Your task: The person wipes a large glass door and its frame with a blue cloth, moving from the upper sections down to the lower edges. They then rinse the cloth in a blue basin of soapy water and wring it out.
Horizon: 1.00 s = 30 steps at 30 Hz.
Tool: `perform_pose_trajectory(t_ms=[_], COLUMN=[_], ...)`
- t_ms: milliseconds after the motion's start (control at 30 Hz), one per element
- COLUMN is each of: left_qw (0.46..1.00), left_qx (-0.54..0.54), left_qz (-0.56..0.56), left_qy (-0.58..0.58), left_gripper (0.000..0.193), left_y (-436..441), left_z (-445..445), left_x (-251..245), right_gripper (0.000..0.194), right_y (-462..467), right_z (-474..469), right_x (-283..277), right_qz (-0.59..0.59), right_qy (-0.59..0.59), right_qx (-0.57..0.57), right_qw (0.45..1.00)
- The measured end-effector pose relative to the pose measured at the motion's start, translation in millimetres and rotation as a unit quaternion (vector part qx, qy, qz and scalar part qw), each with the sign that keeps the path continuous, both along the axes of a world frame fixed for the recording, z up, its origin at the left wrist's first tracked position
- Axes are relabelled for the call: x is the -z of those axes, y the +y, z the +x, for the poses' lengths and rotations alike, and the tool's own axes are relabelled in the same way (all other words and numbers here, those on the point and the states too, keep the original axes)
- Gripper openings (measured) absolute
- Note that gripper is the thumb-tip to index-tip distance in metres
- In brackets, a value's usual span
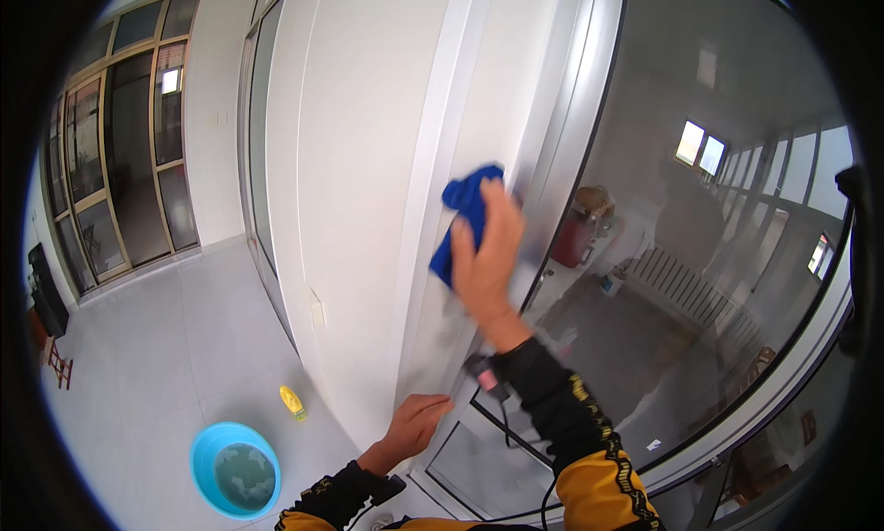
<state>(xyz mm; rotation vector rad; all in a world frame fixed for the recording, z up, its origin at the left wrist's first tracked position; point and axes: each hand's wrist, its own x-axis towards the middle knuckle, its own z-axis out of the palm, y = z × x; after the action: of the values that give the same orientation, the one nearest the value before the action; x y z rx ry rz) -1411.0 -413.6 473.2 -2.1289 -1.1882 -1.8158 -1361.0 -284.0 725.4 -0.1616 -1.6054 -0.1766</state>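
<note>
A blue cloth (469, 217) lies under my right hand (489, 255), whose fingers press it against the white wall strip (483, 109) beside the glass door's metal frame (570, 103). My left hand (416, 426) is lower down, near the base of the frame, with nothing seen in it; its fingers are extended and close together. A blue basin (200, 462) of cloudy, foamy water stands on the floor at the lower left. Near the basin lies a yellow bottle (292, 402).
The large glass pane (663, 255) fills the right side and shows reflections. A white switch or socket plate (315, 307) is on the wall. A dark device with a pink part (487, 379) and a cable is by my right sleeve. Pale tiles (138, 365) cover the floor.
</note>
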Motion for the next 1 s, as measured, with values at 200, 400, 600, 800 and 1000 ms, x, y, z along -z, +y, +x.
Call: perform_pose_trajectory(t_ms=[200, 400, 600, 800, 1000], left_qw=[0.999, 0.996, 0.993, 0.998, 0.996], left_qx=[-0.05, -0.079, -0.109, -0.064, -0.076], left_qz=[0.004, 0.03, 0.023, -0.001, -0.039], left_qy=[0.008, 0.005, -0.039, -0.027, -0.039], left_gripper=[0.034, 0.032, 0.03, 0.033, 0.037], left_y=[-15, -11, -18, -35, -53], left_z=[-23, -43, -45, -31, -15], left_x=[10, 7, 10, 18, 37], right_gripper=[0.043, 0.034, 0.037, 0.038, 0.037], right_y=[36, 73, 52, 69, 25], right_z=[-23, -35, -30, -33, -18], right_x=[-36, -304, -320, -49, 229], right_qz=[0.046, 0.287, 0.303, 0.167, -0.032], right_qy=[-0.005, 0.122, 0.028, 0.042, -0.017], right_qx=[0.022, -0.008, -0.121, -0.014, -0.011], right_qw=[0.999, 0.95, 0.945, 0.985, 0.999])
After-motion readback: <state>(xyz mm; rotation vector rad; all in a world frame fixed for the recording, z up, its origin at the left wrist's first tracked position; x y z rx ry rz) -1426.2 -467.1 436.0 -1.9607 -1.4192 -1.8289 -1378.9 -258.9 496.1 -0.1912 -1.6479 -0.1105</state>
